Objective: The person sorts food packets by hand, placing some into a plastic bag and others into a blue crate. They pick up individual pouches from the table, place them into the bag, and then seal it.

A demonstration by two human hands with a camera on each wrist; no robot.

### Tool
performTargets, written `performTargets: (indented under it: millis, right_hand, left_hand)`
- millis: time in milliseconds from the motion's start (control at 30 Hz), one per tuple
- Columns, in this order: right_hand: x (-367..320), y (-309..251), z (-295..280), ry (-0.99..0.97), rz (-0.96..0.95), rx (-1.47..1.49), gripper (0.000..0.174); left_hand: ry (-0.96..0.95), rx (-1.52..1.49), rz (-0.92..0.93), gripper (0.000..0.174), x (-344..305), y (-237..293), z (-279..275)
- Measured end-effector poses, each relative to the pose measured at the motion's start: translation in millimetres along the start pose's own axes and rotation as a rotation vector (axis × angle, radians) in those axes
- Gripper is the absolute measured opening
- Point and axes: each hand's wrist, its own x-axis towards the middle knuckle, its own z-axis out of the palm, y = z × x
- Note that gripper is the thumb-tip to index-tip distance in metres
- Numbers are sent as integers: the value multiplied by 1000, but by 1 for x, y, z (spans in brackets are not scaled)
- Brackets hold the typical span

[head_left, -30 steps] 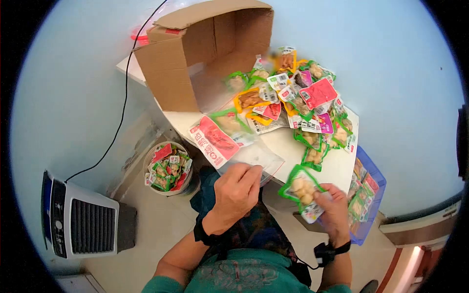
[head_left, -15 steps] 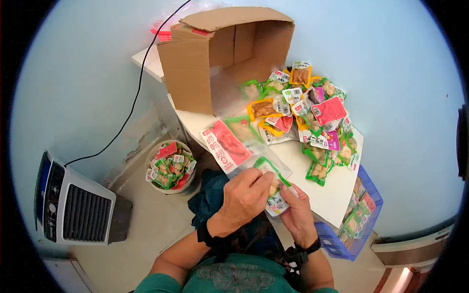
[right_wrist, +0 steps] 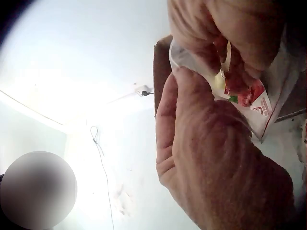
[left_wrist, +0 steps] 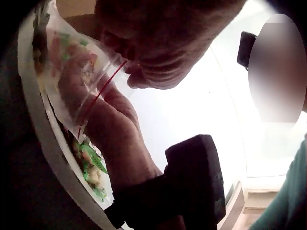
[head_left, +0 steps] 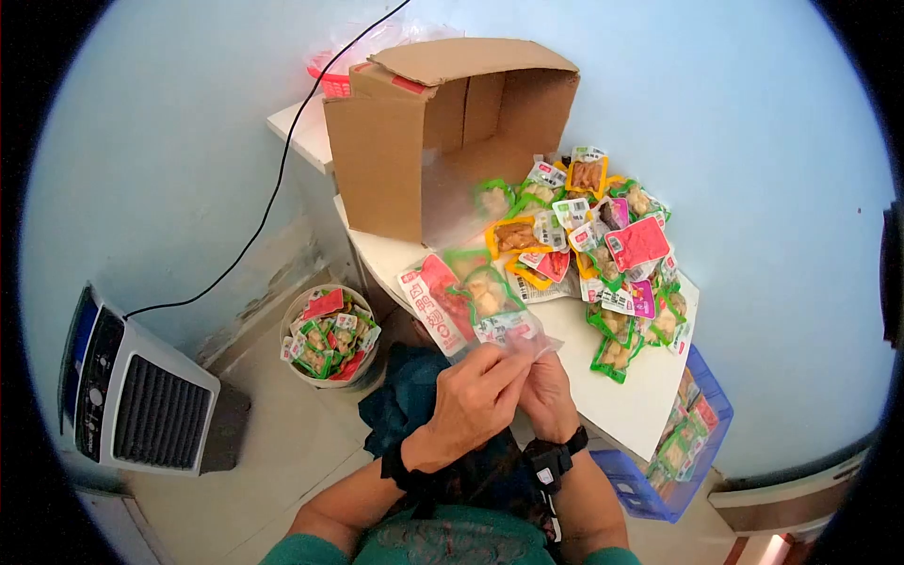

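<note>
My left hand (head_left: pixel 476 400) pinches the mouth of a clear zip bag (left_wrist: pixel 103 91), whose red seal line shows in the left wrist view. The bag has a red and white printed panel (head_left: pixel 438 301). Through the plastic a green-edged snack packet (head_left: pixel 488 292) with pale round pieces shows beside that panel. My right hand (head_left: pixel 548 400) reaches through the bag's mouth. Its fingers (left_wrist: pixel 72 79) show through the plastic, at the packet's white end; the left hand partly hides them in the head view. The right wrist view has both hands close together around the bag.
Loose snack packets (head_left: pixel 617 268) are heaped on the white table (head_left: pixel 603 405). A cardboard box (head_left: pixel 377 169) lies on its side behind the bag. At lower left stand a bucket of packets (head_left: pixel 330 334) and an air cooler (head_left: pixel 151 395). A blue crate (head_left: pixel 692 490) is at right.
The right hand has brought the green-edged packet from the right to the bag and into it. The left hand has kept its pinch on the bag.
</note>
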Motion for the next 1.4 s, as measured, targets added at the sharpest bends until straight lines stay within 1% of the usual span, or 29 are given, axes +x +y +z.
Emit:
performTargets:
  millis: [67,167,267,333,400,433,500,533,600,667,733,800,867,967,1067,1167,1267,1300,1400]
  right_hand:
    - [-1,1,16,29,-61,-53,31]
    - [-2,7,19,101,-87,-111,32]
    - [-1,10,20,105,-132,-223,30]
    - [3,10,21,115,-132,-259,23]
    - [9,12,9,86,-245,-613,18]
    - [18,16,-10,47,-357,-951,16]
    - [28,20,-30,29,-463,-1246,16]
    - [32,21,-33,53,-458,-1202,19]
    - [39,22,-35,168,-360,-1136,27]
    - [48,20,-29,346,-173,-1078,36]
    - [55,25,-34,281,-474,-1361,43]
    - [56,28,-34,320,-492,-1387,46]
    - [50,19,-12,442,-243,-1154,47]
    - [53,31,-47,349,-171,-843,25]
    - [13,20,12,301,-263,-595,28]
    - [-10,19,-1,395,-279,-538,26]
    - [-49,-22,0,355,-68,-826,23]
    - [-59,-30,2,405,-133,-838,19]
    - [-71,-50,-15,535,-414,-1081,17]
  left_hand:
    - [-9,-6,-3,21,-1,-1,0]
    - [-20,-5,6,20,-2,-4,1]
    - [-16,-7,7,19,-1,-5,0]
    - [-12,-22,10,19,-2,-5,1]
    - [-18,-27,10,19,-3,-5,1]
    - [-24,-24,9,19,-3,-4,0]
    - [-28,-26,11,19,-4,-5,0]
    - [-25,-32,14,19,-4,-6,1]
    - [-22,-39,24,19,-4,-6,1]
    - [-23,-43,38,19,-3,-5,0]
    - [-50,-38,50,19,-2,-7,-1]
    - [-77,-47,46,19,-2,-9,-3]
    - [-88,-69,33,18,-1,-10,-3]
    - [-95,-79,-13,18,-3,-9,-3]
    - [-99,-57,-3,20,-3,-11,-6]
    - [-124,-70,45,24,0,-8,-10]
    - [-181,-36,102,29,-8,-10,-21]
    - [-205,-10,128,31,-10,-13,-27]
    - [-231,80,111,34,-19,-26,-48]
